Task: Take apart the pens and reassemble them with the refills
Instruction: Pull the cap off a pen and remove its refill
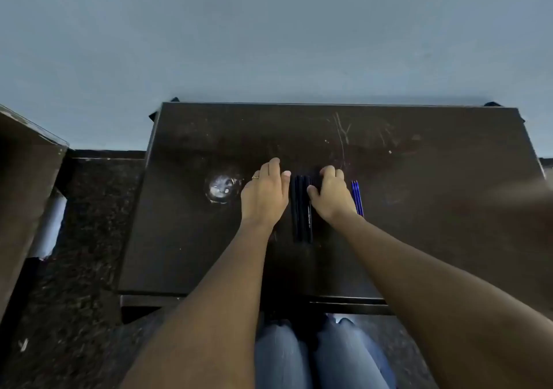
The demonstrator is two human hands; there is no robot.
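Pens: the dark pens (302, 207) lay side by side in a tight row on the table (419, 209), midway between your two hands, all apparently whole, none taken apart yet.
Long axis: they ran straight away from you, near ends toward your lap, far ends level with your fingertips.
Left hand: your left hand (264, 192) rested flat just beside the row's left edge, fingers relaxed and holding nothing, thumb tip nearly touching the outermost pen.
Right hand: your right hand (330, 195) sat palm down just beside the right edge, fingers loosely curled, gripping nothing, thumb against the nearest pen.
Nearer hand: judged about equal; either could have lifted an outer pen by rolling it sideways.
Refills: the blue refills (357, 197) lay parallel to the pens, just right of your right hand, its wrist covering their near ends.
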